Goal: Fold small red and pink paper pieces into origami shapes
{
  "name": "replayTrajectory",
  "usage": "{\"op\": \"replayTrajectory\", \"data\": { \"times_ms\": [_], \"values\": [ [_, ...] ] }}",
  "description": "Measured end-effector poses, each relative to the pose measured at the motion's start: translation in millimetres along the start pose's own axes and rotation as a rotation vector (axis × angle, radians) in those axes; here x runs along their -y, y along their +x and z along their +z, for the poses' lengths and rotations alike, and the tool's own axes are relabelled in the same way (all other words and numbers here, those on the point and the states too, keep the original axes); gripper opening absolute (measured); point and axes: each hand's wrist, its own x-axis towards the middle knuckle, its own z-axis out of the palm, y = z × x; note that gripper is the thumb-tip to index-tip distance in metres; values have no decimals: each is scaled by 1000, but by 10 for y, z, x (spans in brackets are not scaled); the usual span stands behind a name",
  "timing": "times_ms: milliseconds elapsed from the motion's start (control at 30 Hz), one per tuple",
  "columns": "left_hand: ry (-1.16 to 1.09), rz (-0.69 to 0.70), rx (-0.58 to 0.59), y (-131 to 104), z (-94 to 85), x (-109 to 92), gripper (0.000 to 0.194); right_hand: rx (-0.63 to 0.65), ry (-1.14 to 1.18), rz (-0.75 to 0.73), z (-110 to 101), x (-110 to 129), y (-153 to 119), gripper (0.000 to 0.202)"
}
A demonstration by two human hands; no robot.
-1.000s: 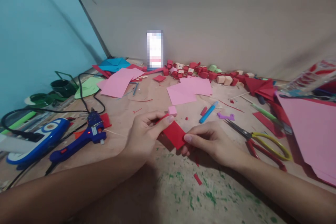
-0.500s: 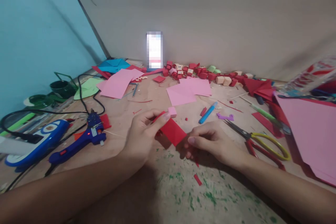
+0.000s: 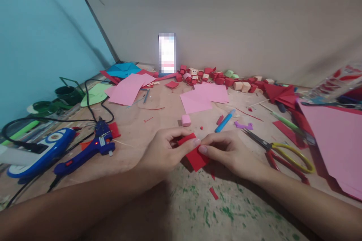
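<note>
A small piece of red paper (image 3: 197, 161) is held between both hands, just above the table. My left hand (image 3: 166, 150) pinches its upper left part, the thumb lying across the top. From the other side my right hand (image 3: 226, 152) grips the right edge between thumb and fingers; the fingertips behind the paper are hidden. Just beyond the hands sits a small pink paper cube (image 3: 186, 120). A blue pen (image 3: 225, 121) lies past my right hand, and scissors (image 3: 278, 152) with yellow and red handles rest to its right.
On the left are a blue glue gun (image 3: 87, 152) with its cord and a blue-and-white power strip (image 3: 42, 152). Pink sheets (image 3: 196, 99) lie farther back. Several small paper cubes (image 3: 220, 79) line the wall beside a lit phone (image 3: 167, 53). More pink paper (image 3: 333, 139) is at right.
My left hand has moved right and slightly nearer with the red paper. My right hand now grips the paper's right edge, close to the left thumb. The pink cube is more fully visible.
</note>
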Motion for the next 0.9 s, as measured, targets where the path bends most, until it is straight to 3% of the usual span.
{"op": "replayTrajectory", "data": {
  "times_ms": [200, 500, 600, 733, 900],
  "values": [
    [60, -9, 56, 13, -11, 28, 24, 26, -131, -63, 5, 30, -1, 25],
    [43, -11, 13, -8, -23, 9, 25, 39, -123, -67, 19, 42, 4, 25],
    [-67, -62, -3, 18, -13, 14, 21, -15, 43, -9, 34, 4, 3, 25],
    [-233, -57, 82, 16, 2, -18, 35, -124, 542, 54, 40, -81, 27, 24],
    [-221, -69, 107, 8, 17, -15, 27, -118, 648, 47, 55, -107, 64, 19]
  ]
}}
